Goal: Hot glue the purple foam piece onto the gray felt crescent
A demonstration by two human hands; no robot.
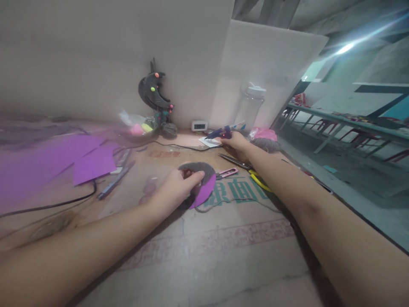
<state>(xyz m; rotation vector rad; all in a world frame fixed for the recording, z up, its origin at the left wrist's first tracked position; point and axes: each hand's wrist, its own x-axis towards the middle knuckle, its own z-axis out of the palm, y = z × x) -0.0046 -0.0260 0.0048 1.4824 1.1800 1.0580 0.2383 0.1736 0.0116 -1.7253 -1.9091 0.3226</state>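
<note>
My left hand (183,185) pinches a round purple disc (206,189) partly covered with grey yarn, holding it over the table. From the disc a loose grey strand (236,202) trails off to the right. Farther back, my right hand (236,144) is closed around a blue glue gun (220,133), whose nozzle points left above a small white paper (209,142). Under my right wrist lie scissors (260,181) with yellow handles. A pink box cutter (228,172) rests just right of the disc.
Purple sheets (94,164) and a bluish pen-like tool (113,183) lie at left. A dark crescent ornament (153,91), a small digital clock (200,125) and a clear bottle (251,104) stand along the back panel. A grey yarn ball (265,145) sits at right. Black cords cross the table.
</note>
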